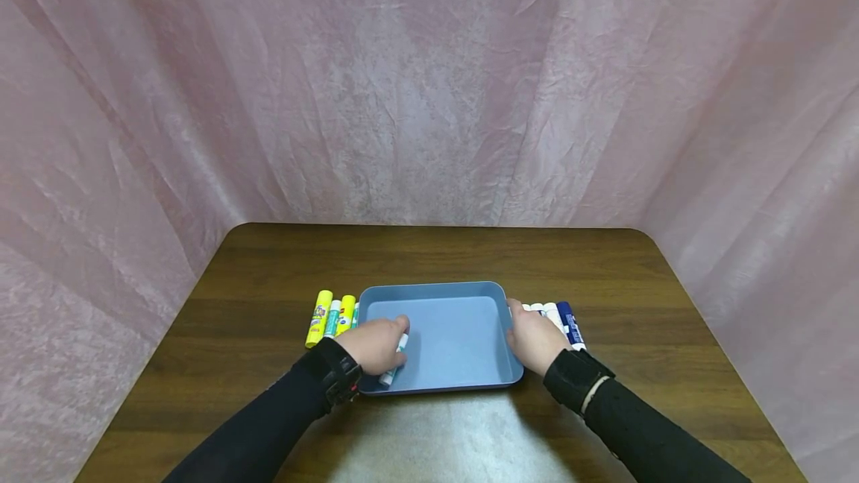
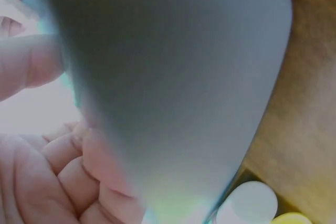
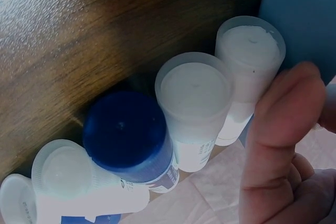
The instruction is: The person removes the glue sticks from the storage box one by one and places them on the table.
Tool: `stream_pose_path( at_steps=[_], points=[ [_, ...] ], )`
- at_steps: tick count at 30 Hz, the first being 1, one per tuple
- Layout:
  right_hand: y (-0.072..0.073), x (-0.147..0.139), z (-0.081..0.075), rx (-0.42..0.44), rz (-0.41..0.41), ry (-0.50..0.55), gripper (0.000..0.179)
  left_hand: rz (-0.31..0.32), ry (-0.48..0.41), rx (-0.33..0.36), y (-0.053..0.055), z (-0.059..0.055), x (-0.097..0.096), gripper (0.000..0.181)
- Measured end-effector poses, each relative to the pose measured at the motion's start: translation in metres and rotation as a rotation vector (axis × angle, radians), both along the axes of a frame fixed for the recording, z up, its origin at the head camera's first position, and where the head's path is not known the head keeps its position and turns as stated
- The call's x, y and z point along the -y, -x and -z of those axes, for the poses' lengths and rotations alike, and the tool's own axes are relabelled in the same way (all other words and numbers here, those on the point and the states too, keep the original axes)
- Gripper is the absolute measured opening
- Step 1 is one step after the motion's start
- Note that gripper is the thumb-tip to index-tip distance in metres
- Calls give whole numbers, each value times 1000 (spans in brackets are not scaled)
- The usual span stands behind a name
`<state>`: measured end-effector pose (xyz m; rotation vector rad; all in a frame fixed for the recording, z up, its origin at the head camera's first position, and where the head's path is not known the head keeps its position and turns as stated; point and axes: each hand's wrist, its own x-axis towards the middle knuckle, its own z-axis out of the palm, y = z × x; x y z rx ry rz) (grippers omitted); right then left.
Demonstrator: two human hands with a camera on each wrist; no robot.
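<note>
In the head view a shallow blue tray (image 1: 456,334) lies on the table between both hands. My left hand (image 1: 377,341) pinches a white and teal glue stick (image 1: 392,371), held slanted over the tray's left end. The tray's grey-blue wall (image 2: 199,77) fills much of the left wrist view, with my curled fingers (image 2: 79,177) beside it. My right hand (image 1: 535,339) grips the tray's right rim, thumb and fingertips at the edge. In the right wrist view, a finger (image 3: 283,129) lies close to the rim, beside a white tube (image 3: 249,51).
Left of the tray stands a row of yellow (image 1: 319,319) and teal-and-white glue sticks (image 1: 332,317). On the right are several white tubes (image 1: 552,313) and a dark blue one (image 1: 569,323). Pink curtains (image 1: 429,95) hang behind the wooden table (image 1: 282,267).
</note>
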<state>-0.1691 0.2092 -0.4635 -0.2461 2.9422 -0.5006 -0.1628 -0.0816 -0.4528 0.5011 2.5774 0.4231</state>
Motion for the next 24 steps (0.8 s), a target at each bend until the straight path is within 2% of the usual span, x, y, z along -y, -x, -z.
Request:
stream_pose_path(
  at_steps=[6,13,20,24],
  points=[
    [0,0,0,-4,0,2,53,-30,-49,-15,3,-7,4,39],
    [1,-1,0,0,0,-5,54,-50,-63,-85,6,-15,8,41],
    [1,-1,0,5,1,-7,54,-95,-98,-85,6,-24,12,39],
    [1,-1,-1,-1,-1,-9,54,-91,-111,-127,7,-27,14,37]
  ],
)
